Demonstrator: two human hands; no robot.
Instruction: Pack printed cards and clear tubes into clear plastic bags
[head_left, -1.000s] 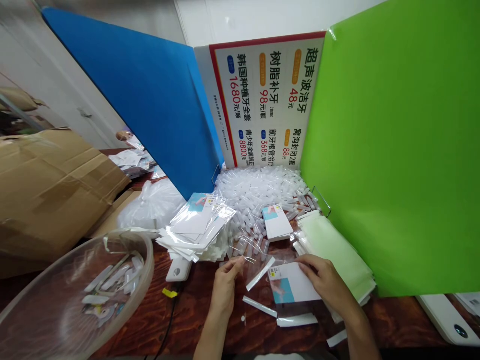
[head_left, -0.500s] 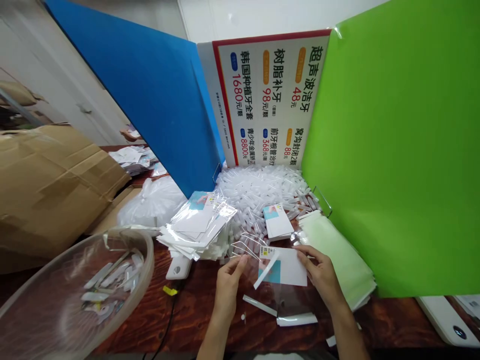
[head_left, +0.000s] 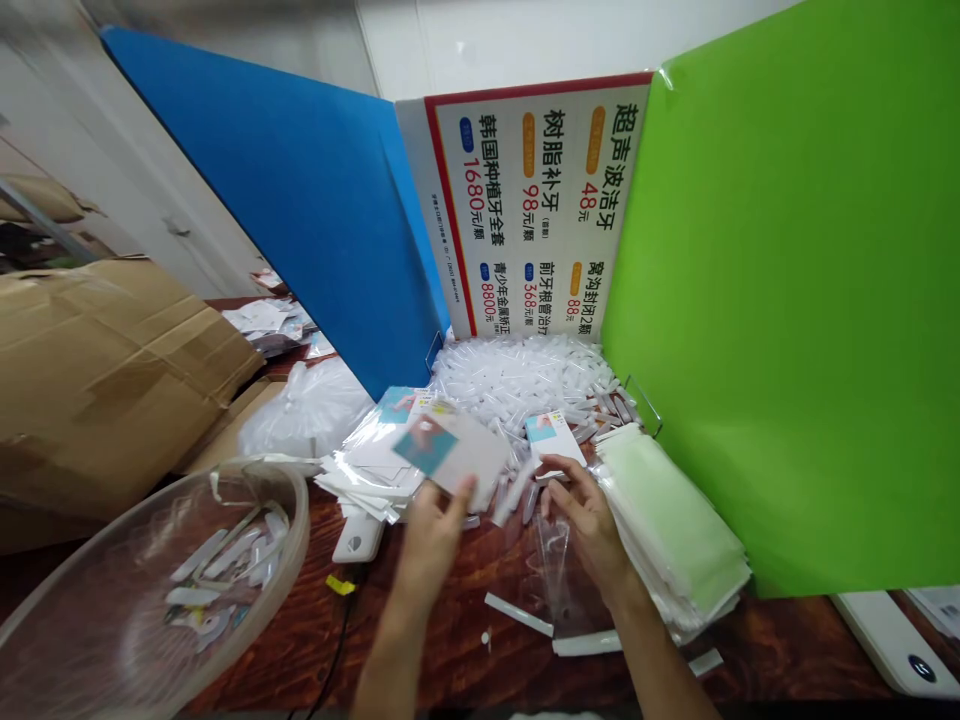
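In my left hand [head_left: 435,530] a white card with a blue picture [head_left: 461,455], blurred by motion, is gripped at its lower edge. It is tilted over the right side of a pile of bagged cards [head_left: 367,465]. My right hand [head_left: 581,510] is apart from it, fingers curled, in front of a small stack of cards [head_left: 553,440]. At its fingertips a narrow white strip [head_left: 514,492] shows, smeared by motion. Beneath that hand lies clear film [head_left: 553,560] on the table, with loose white strips [head_left: 519,613] close by.
A heap of small white tubes [head_left: 525,375] lies against the printed board [head_left: 540,210]. Blue [head_left: 285,190] and green [head_left: 787,300] panels flank it. Pale green sleeves [head_left: 675,530] lie right; a clear basin [head_left: 292,570] with scraps and a cardboard box [head_left: 112,390] stand left.
My left hand has carried the card left and up, toward the pile. My right hand has let go of the card and moved left; the white strip has come away from the card.
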